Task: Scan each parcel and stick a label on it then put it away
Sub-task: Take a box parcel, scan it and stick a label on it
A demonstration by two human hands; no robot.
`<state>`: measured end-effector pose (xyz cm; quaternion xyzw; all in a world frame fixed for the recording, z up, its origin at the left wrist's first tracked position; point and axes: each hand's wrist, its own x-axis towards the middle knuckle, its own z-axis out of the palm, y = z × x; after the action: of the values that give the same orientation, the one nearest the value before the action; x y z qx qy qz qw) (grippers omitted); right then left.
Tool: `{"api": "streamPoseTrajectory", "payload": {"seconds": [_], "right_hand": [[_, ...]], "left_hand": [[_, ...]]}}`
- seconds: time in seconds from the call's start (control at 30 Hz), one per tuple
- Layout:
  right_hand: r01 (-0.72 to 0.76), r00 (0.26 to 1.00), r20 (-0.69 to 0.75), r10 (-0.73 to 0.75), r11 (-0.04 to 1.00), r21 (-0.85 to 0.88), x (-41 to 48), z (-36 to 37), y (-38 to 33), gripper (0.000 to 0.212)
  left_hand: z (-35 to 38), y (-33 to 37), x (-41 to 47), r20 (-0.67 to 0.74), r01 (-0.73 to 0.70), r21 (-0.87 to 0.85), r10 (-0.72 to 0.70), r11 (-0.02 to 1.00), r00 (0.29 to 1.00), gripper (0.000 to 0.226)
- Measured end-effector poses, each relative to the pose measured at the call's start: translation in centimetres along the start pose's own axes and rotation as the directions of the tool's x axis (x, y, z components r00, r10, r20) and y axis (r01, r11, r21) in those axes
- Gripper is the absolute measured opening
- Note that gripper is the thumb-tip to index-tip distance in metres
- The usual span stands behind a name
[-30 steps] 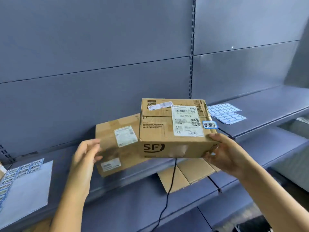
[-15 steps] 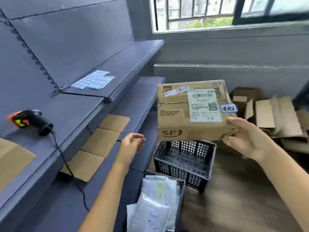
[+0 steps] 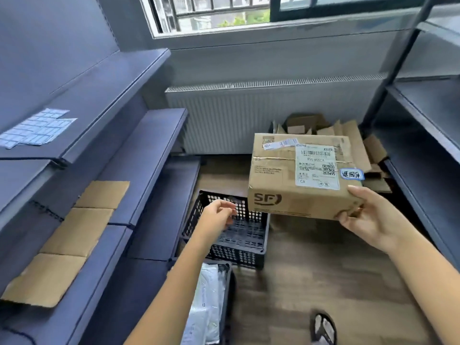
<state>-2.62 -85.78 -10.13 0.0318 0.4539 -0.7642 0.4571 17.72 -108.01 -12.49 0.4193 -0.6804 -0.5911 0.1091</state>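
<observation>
My right hand point(image 3: 366, 215) clamps the parcel point(image 3: 298, 178) by its near corner, thumb on top, label side up so the blue sticker point(image 3: 351, 174) reads. It hangs above the crate point(image 3: 236, 235). My left hand point(image 3: 216, 215) is loose, half-curled, holding nothing, free to steady.

This is a parcel storeroom or small sorting room. Dark blue metal shelves point(image 3: 139, 135) stand on the left and grey ones point(image 3: 423, 115) on the right. Sheets of blank labels point(image 3: 34, 128) lie on a left shelf. On the wooden floor point(image 3: 323, 282) stand a black crate point(image 3: 239, 235) and a second one with soft mail bags point(image 3: 206, 307). Flattened cartons point(image 3: 348, 135) are piled at the far wall, below a radiator point(image 3: 249, 113) and a window point(image 3: 224, 13).
</observation>
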Motion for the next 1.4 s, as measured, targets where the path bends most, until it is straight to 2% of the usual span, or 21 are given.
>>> {"api": "streamPoseTrajectory", "payload": {"seconds": [0.07, 0.1, 0.17, 0.2, 0.3, 0.37, 0.47, 0.57, 0.63, 0.7, 0.73, 0.87, 0.97, 1.03, 1.13, 1.17, 1.2, 1.27, 1.3, 1.4], "right_hand": [[-0.012, 1.0, 0.007, 0.012, 1.0, -0.003, 2.3, -1.2, -2.1, 0.114], [-0.022, 1.0, 0.02, 0.022, 1.0, -0.006, 3.5, -1.8, -3.3, 0.104], [-0.054, 0.998, 0.041, 0.054, 0.999, 0.0, 5.6, -2.8, -5.7, 0.068], [-0.071, 0.996, 0.054, 0.071, 0.997, -0.008, 6.5, -3.1, -6.9, 0.06], [-0.114, 0.991, 0.06, 0.12, 0.989, -0.091, 9.9, -3.4, -10.4, 0.092], [-0.151, 0.985, 0.065, 0.16, 0.98, -0.126, 12.2, -2.9, -12.3, 0.09], [-0.211, 0.97, 0.09, 0.228, 0.964, -0.163, 15.7, -1.8, -13.5, 0.073], [-0.263, 0.947, 0.124, 0.297, 0.935, -0.236, 20.3, -0.2, -13.6, 0.089], [-0.283, 0.937, 0.124, 0.326, 0.918, -0.278, 23.6, 0.9, -13.3, 0.086], [-0.295, 0.922, 0.146, 0.358, 0.895, -0.334, 27.0, 2.6, -12.7, 0.095], [-0.312, 0.91, 0.145, 0.387, 0.874, -0.371, 28.5, 3.6, -12.5, 0.092], [-0.341, 0.882, 0.172, 0.439, 0.846, -0.41, 33.5, 7.2, -12.2, 0.026], [-0.37, 0.864, 0.14, 0.484, 0.798, -0.475, 36.6, 8.9, -11.5, 0.015], [-0.398, 0.838, 0.126, 0.531, 0.753, -0.524, 38.2, 10.2, -10.8, 0.011], [-0.416, 0.793, 0.138, 0.594, 0.693, -0.589, 40.3, 12.1, -9.3, 0.011], [-0.411, 0.765, 0.152, 0.625, 0.657, -0.632, 41.1, 12.8, -8.6, 0.01], [-0.402, 0.735, 0.174, 0.656, 0.627, -0.667, 41.8, 13.4, -7.8, 0.018], [-0.389, 0.673, 0.18, 0.717, 0.55, -0.739, 43.5, 14.4, -6.3, 0.059], [-0.375, 0.657, 0.165, 0.736, 0.508, -0.775, 44.2, 14.7, -5.6, 0.071], [-0.346, 0.603, 0.136, 0.786, 0.411, -0.843, 46.1, 16.1, -3.6, 0.074]], "left_hand": [[2.6, 0.7, 2.0, -0.021, 0.01, 0.003, -0.009, 1.0, 1.0, 0.021], [4.0, 1.1, 3.0, -0.031, 0.018, 0.003, -0.018, 1.0, 0.999, 0.022], [6.5, 2.0, 4.7, -0.037, 0.037, -0.004, -0.037, 0.999, 0.999, 0.021], [7.8, 2.4, 5.6, -0.045, 0.05, -0.018, -0.05, 0.999, 0.998, 0.021], [10.3, 4.1, 7.2, -0.105, 0.082, -0.067, -0.089, 0.994, 0.99, 0.022], [11.1, 4.8, 8.1, -0.15, 0.111, -0.093, -0.124, 0.989, 0.981, 0.021], [10.9, 5.1, 9.3, -0.221, 0.153, -0.106, -0.173, 0.983, 0.96, 0.02], [9.7, 4.7, 11.8, -0.309, 0.183, -0.163, -0.226, 0.97, 0.924, 0.021], [9.0, 4.2, 13.4, -0.34, 0.203, -0.186, -0.257, 0.961, 0.904, 0.021], [8.3, 3.4, 15.5, -0.382, 0.213, -0.22, -0.284, 0.952, 0.879, 0.02], [7.8, 3.3, 16.7, -0.403, 0.212, -0.24, -0.296, 0.947, 0.866, 0.02], [6.6, 3.6, 20.9, -0.419, 0.252, -0.373, -0.405, 0.893, 0.813, 0.019], [6.0, 4.2, 22.6, -0.419, 0.219, -0.476, -0.438, 0.852, 0.795, 0.031], [5.4, 4.1, 23.0, -0.411, 0.198, -0.552, -0.471, 0.81, 0.78, 0.051], [4.7, 2.9, 23.0, -0.333, 0.201, -0.67, -0.531, 0.715, 0.779, 0.094], [4.5, 2.3, 23.0, -0.307, 0.205, -0.703, -0.55, 0.681, 0.776, 0.105], [4.5, 1.7, 23.0, -0.284, 0.206, -0.729, -0.562, 0.653, 0.777, 0.11], [5.0, 0.8, 23.1, -0.253, 0.198, -0.776, -0.583, 0.599, 0.772, 0.111], [5.3, 0.4, 23.1, -0.244, 0.184, -0.797, -0.586, 0.575, 0.773, 0.108], [6.6, -0.6, 23.5, -0.281, 0.1, -0.855, -0.615, 0.51, 0.736, 0.092]]}}
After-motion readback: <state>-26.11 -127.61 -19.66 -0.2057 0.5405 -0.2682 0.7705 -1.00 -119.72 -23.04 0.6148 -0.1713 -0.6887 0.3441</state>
